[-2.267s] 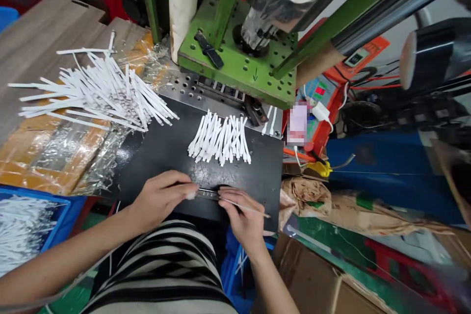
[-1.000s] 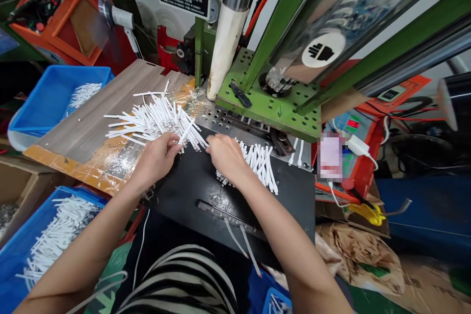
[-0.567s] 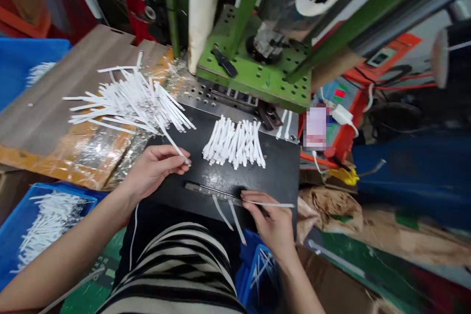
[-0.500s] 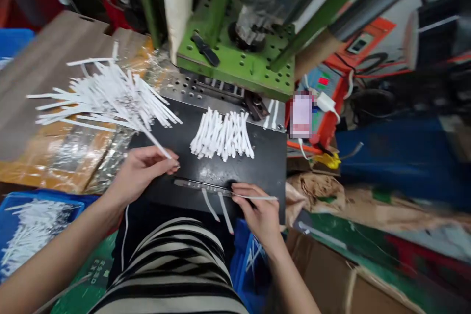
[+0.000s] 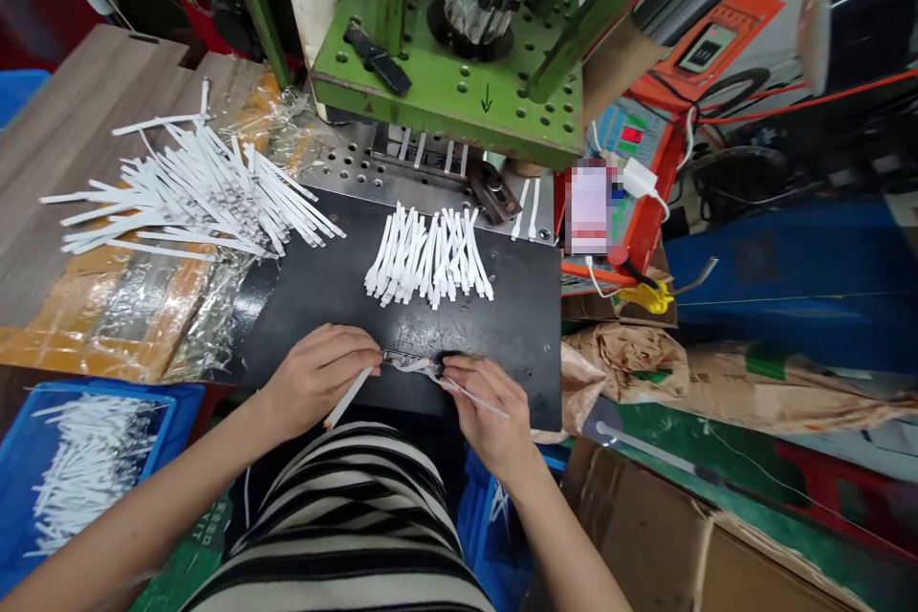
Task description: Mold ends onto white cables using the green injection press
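Observation:
My left hand (image 5: 322, 373) is closed near the front edge of the black work plate (image 5: 301, 292), with a white strip (image 5: 349, 399) pinched in its fingers and slanting down toward me. The fingertips meet the left end of a narrow metal bar (image 5: 402, 357). Closed at the bar's other end is my right hand (image 5: 494, 406), from which a thin white strip end sticks out to the right. More white strips lie bent across the bar between both hands. Beyond them, a bundle of white strips with wider near ends (image 5: 430, 258) lies side by side on the plate.
A loose heap of white strips (image 5: 215, 186) lies at left on taped cardboard. The green press (image 5: 459, 105) stands behind the plate. At right are a phone (image 5: 589, 208) and an orange-red control box (image 5: 649, 139). A blue bin of strips (image 5: 168, 430) sits lower left.
My left hand has come right and down from beside the heap to the bar, bringing its strip. The bar is now between both hands, and the strips on it lie bent. The camera view shifted slightly.

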`<state>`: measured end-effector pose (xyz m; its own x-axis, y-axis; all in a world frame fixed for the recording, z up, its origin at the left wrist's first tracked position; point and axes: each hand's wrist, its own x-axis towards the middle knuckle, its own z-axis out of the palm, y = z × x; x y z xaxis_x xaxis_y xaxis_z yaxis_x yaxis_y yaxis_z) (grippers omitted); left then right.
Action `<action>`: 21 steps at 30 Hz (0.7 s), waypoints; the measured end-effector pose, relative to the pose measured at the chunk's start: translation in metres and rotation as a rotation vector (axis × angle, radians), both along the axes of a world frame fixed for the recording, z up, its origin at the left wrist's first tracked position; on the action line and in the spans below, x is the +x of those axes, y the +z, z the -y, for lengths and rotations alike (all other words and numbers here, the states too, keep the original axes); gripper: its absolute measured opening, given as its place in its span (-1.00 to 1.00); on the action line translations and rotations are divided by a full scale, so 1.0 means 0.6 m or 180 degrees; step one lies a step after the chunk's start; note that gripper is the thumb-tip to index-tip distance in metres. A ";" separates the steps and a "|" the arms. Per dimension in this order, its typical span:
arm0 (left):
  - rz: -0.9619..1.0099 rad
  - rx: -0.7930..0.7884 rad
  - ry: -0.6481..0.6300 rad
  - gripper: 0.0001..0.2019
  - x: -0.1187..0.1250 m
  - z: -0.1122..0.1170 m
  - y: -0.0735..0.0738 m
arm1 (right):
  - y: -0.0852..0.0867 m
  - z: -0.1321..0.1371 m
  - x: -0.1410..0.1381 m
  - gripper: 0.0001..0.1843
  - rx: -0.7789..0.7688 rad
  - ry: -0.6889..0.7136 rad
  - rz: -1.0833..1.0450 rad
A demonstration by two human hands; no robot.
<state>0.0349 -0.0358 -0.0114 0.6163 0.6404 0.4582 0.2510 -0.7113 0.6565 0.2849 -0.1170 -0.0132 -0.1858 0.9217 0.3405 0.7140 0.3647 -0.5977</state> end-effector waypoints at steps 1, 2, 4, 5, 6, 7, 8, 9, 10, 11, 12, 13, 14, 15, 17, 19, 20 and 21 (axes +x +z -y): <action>-0.0074 0.0039 -0.0017 -0.82 -0.002 -0.001 0.001 | 0.000 0.000 -0.001 -0.85 0.0010 0.0023 0.0101; -0.0157 0.0067 -0.0023 -0.81 -0.004 -0.002 0.002 | 0.000 0.001 -0.002 -0.84 0.0010 0.0075 0.0180; -0.0367 0.0148 -0.0009 -0.81 -0.006 -0.004 0.003 | -0.001 0.002 -0.005 -0.81 -0.0011 0.0212 0.0273; -0.0488 0.0205 0.0009 -0.81 -0.005 -0.005 0.003 | -0.001 0.003 -0.006 -0.81 -0.0018 0.0257 0.0293; -0.0604 0.0276 0.0021 -0.82 -0.003 -0.005 0.003 | 0.000 0.003 -0.006 -0.80 -0.0013 0.0261 0.0293; -0.0697 0.0354 0.0034 -0.83 -0.001 -0.004 0.003 | 0.003 0.003 -0.004 -0.81 -0.0017 0.0243 0.0277; -0.0733 0.0449 0.0050 -0.84 0.003 -0.002 0.003 | 0.008 0.001 -0.001 -0.81 -0.0071 0.0243 0.0253; -0.0727 0.0547 0.0056 -0.85 0.006 0.001 0.004 | 0.016 -0.004 0.005 -0.81 -0.0184 0.0319 0.0220; -0.0690 0.0631 0.0065 -0.86 0.009 0.004 0.004 | 0.026 -0.012 0.013 -0.81 -0.0390 0.0491 0.0190; -0.0636 0.0694 0.0088 -0.87 0.011 0.007 0.004 | 0.038 -0.025 0.023 -0.79 -0.0672 0.0746 0.0185; -0.0593 0.0715 0.0094 -0.87 0.011 0.007 0.004 | 0.052 -0.043 0.035 -0.76 -0.0972 0.1014 0.0229; -0.0559 0.0695 0.0048 -0.87 0.010 0.005 0.004 | 0.065 -0.068 0.046 -0.72 -0.1218 0.1229 0.0323; -0.0560 0.0627 -0.0084 -0.86 0.007 -0.002 0.004 | 0.078 -0.099 0.057 -0.69 -0.1350 0.1320 0.0456; -0.0603 0.0517 -0.0298 -0.86 0.003 -0.017 0.006 | 0.089 -0.137 0.067 -0.68 -0.1349 0.1250 0.0627; -0.0769 0.0236 -0.0821 -0.79 -0.002 -0.069 0.015 | 0.107 -0.227 0.081 -0.73 -0.1090 0.0621 0.1129; -0.1003 -0.0052 -0.0876 -0.69 0.004 -0.154 0.032 | 0.117 -0.327 0.089 -0.69 -0.0833 -0.0292 0.1694; -0.1108 -0.0182 -0.0576 -0.66 0.014 -0.205 0.043 | 0.121 -0.373 0.089 -0.64 -0.0771 -0.0581 0.1859; -0.1242 -0.0317 -0.0058 -0.68 0.026 -0.257 0.054 | 0.123 -0.415 0.087 -0.59 -0.0732 -0.0782 0.1991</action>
